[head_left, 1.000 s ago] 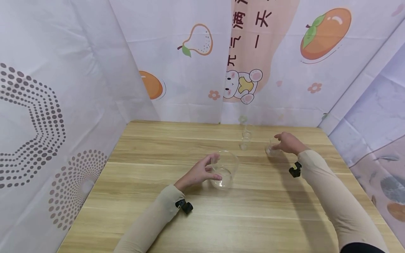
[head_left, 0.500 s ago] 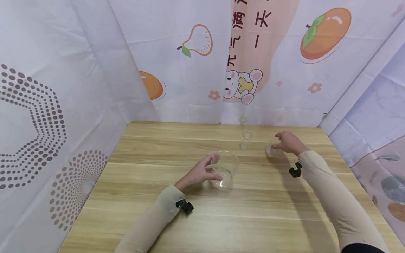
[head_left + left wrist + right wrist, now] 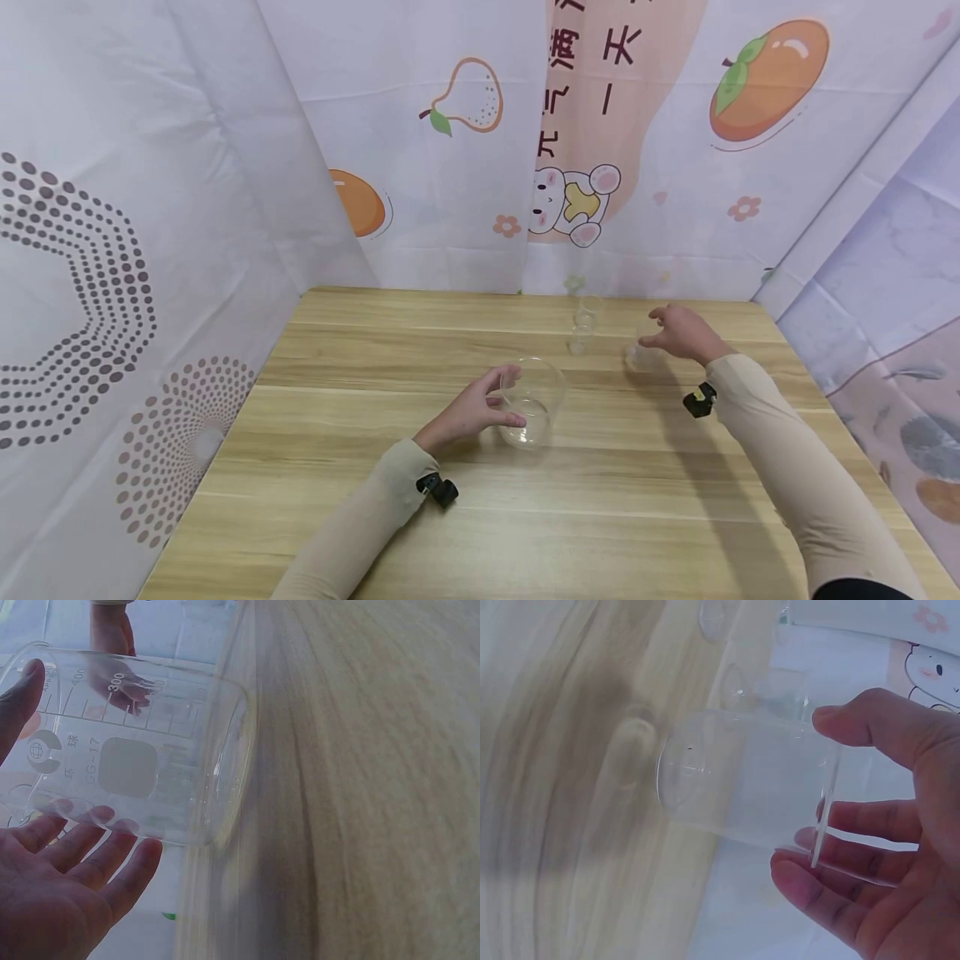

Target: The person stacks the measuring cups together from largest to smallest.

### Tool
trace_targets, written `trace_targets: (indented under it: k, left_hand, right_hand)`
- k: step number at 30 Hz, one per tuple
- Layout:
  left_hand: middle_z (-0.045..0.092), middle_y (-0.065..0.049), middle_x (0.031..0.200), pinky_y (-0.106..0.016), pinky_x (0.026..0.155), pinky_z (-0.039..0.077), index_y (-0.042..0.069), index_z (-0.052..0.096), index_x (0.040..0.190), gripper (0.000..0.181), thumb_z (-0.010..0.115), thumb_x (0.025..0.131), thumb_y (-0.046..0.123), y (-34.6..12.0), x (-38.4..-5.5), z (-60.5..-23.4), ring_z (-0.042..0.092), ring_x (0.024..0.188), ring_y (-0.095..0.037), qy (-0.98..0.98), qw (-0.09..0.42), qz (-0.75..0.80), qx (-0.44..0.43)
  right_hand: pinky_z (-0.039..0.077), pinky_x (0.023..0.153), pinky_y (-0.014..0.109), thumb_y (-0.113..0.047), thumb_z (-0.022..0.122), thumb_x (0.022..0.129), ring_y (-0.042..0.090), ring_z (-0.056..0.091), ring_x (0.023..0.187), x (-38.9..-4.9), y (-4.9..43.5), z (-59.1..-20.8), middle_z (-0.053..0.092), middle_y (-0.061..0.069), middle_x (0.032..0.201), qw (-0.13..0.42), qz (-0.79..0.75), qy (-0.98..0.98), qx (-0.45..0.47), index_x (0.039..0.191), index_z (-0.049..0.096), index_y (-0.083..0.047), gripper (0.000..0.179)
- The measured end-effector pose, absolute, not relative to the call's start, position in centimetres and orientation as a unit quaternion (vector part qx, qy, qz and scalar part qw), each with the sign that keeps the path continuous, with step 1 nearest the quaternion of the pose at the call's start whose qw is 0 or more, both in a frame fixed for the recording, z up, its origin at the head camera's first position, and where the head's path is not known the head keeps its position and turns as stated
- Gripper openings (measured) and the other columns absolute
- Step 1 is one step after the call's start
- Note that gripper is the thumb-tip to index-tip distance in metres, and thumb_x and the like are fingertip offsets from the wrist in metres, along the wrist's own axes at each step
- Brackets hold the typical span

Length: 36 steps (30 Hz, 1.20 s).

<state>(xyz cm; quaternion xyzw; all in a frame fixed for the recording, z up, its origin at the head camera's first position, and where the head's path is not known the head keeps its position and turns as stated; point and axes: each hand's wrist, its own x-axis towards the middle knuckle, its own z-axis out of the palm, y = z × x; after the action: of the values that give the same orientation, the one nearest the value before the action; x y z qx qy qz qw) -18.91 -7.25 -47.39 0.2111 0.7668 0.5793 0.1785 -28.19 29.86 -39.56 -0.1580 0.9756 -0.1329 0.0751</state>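
My left hand (image 3: 474,408) holds a large clear glass beaker (image 3: 542,408) standing on the wooden table, thumb on one side and fingers on the other. In the left wrist view that beaker (image 3: 172,735) shows white graduations, 300 and 400 among them, with the fingers (image 3: 135,877) along its lower side. Farther right and back, my right hand (image 3: 684,335) grips a smaller clear beaker (image 3: 639,358) near its rim. The right wrist view shows this plain beaker (image 3: 742,780) between thumb and fingers, its base close over the wood.
More clear glassware (image 3: 583,325) stands at the table's back, between the two beakers. A printed white curtain (image 3: 450,208) rises behind the table (image 3: 360,333), and other curtains hang on the left and right.
My right hand and the smaller beaker have shifted slightly left, the hand a little higher in view. The left hand and the large beaker have not moved.
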Motion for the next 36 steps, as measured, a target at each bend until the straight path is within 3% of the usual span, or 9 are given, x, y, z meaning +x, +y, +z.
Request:
trace_targets:
  k: [36]
  left_hand:
    - [0.035, -0.014, 0.157, -0.048, 0.116, 0.036, 0.007, 0.03, 0.151, 0.089, 0.082, 0.079, 0.015, -7.3, -19.0, -47.4, 0.032, 0.145, -0.029, 0.757, 0.182, 0.59, 0.212]
  right_hand:
    - [0.05, 0.088, 0.058, -0.03, 0.07, 0.085, 0.045, 0.061, 0.1, -27.2, 26.8, -35.3, 0.059, 0.034, 0.113, 0.023, -0.135, 0.976, -0.169, 0.123, 0.057, 0.014, 0.06]
